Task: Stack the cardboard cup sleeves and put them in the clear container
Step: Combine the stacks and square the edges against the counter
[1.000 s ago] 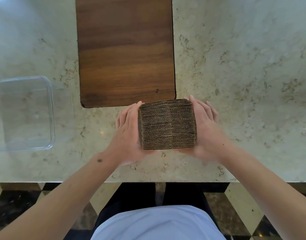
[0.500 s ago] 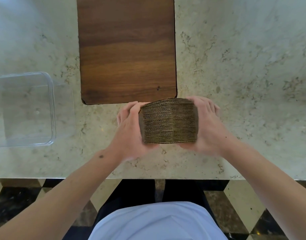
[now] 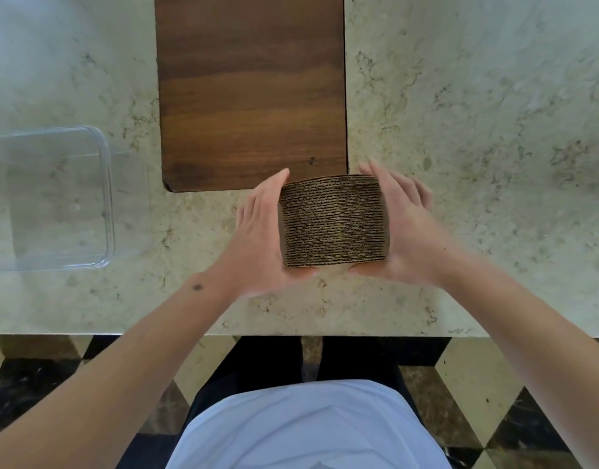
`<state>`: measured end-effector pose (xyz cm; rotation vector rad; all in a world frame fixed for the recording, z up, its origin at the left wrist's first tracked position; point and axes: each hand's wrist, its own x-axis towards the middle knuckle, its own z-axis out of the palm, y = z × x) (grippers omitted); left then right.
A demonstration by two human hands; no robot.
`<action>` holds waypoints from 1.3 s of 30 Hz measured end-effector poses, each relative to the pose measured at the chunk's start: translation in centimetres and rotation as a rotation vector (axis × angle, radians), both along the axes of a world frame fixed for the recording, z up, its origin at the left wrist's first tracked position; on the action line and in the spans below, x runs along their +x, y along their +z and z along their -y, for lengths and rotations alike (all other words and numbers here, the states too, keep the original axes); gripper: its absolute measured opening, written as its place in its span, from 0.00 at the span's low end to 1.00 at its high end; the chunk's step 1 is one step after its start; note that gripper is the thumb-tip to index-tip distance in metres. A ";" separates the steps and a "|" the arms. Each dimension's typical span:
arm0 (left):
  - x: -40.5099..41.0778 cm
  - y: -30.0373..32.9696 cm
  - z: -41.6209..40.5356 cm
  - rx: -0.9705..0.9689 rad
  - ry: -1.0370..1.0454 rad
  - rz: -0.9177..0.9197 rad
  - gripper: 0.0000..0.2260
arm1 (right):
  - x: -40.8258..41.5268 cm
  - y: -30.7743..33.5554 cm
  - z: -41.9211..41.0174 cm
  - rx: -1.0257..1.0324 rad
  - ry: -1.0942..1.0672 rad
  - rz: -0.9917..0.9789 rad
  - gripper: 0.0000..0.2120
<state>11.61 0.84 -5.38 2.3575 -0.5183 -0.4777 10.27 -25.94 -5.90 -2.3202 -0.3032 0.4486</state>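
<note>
A thick stack of brown corrugated cardboard cup sleeves (image 3: 335, 221) sits in the middle of the marble counter, just below the wooden board's near edge. My left hand (image 3: 257, 231) presses flat against the stack's left side, fingers straight, thumb along its near edge. Against the right side lies my right hand (image 3: 406, 228), its fingers straight and slightly spread, its thumb at the near edge too. The clear container (image 3: 108, 204) stands at the far left of the counter, with nothing in it and well apart from the stack.
A dark wooden board (image 3: 250, 89) lies on the counter behind the stack. The counter's front edge (image 3: 291, 333) runs close below my wrists. To the right of my right hand stretches bare marble (image 3: 494, 164).
The fingers of both hands have straightened along the stack's sides, where they were curled a little round its far corners. The stack stays at the same spot.
</note>
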 end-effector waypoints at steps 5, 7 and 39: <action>-0.2 -0.2 0.3 0.016 -0.027 0.078 0.53 | -0.1 0.0 0.1 -0.050 0.045 0.135 0.60; -0.2 -0.3 0.4 0.061 -0.054 0.118 0.53 | 0.0 -0.2 0.0 -0.091 0.087 0.187 0.57; 0.4 3.4 1.7 0.309 -0.146 0.160 0.49 | 0.1 -0.9 -0.4 -0.025 -0.001 0.160 0.53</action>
